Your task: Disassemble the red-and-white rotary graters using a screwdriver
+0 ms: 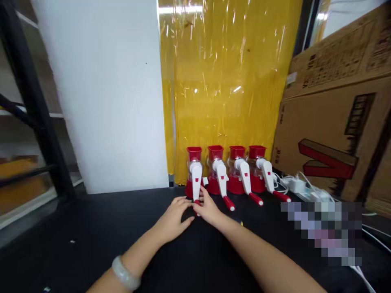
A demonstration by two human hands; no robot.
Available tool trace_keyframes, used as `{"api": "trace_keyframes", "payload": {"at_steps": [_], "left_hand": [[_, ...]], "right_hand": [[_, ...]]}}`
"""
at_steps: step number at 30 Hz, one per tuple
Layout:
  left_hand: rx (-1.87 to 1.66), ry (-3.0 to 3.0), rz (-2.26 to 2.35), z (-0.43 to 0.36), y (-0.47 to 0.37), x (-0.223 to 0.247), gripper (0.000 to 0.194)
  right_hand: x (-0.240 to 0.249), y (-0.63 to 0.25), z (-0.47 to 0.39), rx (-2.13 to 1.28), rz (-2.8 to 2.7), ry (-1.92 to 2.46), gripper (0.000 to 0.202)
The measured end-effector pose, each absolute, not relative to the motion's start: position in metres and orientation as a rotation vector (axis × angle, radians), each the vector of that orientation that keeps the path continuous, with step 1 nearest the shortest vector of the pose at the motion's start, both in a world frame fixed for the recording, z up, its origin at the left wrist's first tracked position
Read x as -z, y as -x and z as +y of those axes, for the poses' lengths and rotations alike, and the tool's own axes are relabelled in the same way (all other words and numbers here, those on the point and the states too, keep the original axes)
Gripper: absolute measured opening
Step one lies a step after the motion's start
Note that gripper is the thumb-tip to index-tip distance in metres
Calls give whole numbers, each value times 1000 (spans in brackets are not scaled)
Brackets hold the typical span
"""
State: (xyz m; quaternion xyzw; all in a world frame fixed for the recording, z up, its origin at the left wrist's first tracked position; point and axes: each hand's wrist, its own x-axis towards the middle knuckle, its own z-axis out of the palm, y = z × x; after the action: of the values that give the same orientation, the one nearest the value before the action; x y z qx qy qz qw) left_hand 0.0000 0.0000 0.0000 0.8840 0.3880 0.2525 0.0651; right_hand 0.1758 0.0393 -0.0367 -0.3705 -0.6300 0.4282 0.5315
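Observation:
Several red and white hand-crank grinders stand in a row at the back of the black table. My right hand [207, 206] has its fingers around the red handle end of the leftmost grinder [194, 173]. Just left of that handle, my left hand [175, 216] lies with its thumb apart from the fingers and nothing in it; its fingertips come close to the handle. The second grinder [217, 171], the third grinder [239, 170] and the rightmost grinder [259, 167] have their cranks pointing down and to the right.
Behind the black table [100, 244] hang a white panel [106, 93] and a yellow plastic curtain [226, 81]. Large cardboard boxes [330, 114] stand at the right, with white cables and a power strip [317, 195] before them. A dark shelf frame [33, 93] is at the left.

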Motion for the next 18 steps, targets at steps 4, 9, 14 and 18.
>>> {"api": "trace_keyframes", "payload": {"at_steps": [4,9,14,18], "left_hand": [[-843,-2675,1183,1,1,-1,29],[-1002,-2667,1226,2,-1,-2,30],[-1014,-2692,1307,2,-4,-2,28],[-988,-2716,1361,0,-6,-3,30]], "right_hand": [[31,-176,33,-1012,-1560,796,80],[29,-179,28,-965,-1712,759,101],[21,-181,20,-764,-1876,995,116],[4,-182,5,-425,-2074,1378,99]]}}
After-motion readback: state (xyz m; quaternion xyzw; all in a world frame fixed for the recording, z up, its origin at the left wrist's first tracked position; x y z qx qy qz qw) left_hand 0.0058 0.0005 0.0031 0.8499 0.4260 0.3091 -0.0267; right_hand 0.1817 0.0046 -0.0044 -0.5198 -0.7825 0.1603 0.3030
